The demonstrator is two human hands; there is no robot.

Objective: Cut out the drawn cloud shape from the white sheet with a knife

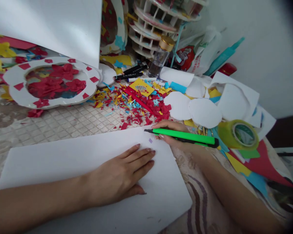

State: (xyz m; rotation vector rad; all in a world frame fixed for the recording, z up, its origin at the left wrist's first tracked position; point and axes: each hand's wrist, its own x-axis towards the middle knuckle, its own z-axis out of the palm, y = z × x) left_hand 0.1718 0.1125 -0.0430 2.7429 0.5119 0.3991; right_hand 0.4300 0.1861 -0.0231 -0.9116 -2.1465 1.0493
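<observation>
A large white sheet [63, 159] lies flat in front of me. My left hand [127, 169] rests on it, palm down and fingers stretched out. At the sheet's far right corner, my right hand [172, 131] grips a green utility knife [185, 135] with a black end. The knife's dark blade tip points left, over the sheet's far edge; whether it touches the sheet I cannot tell. A tiny purple piece [150, 140] sits on the sheet just below the blade.
Coloured paper scraps [136, 104] are heaped beyond the sheet. A white frame [17, 73] with red paper flowers stands left, a white board [51, 29] behind it. White paper rounds [205, 112], a tape roll [239, 135] and a gold-capped bottle [161, 53] are right of the heap.
</observation>
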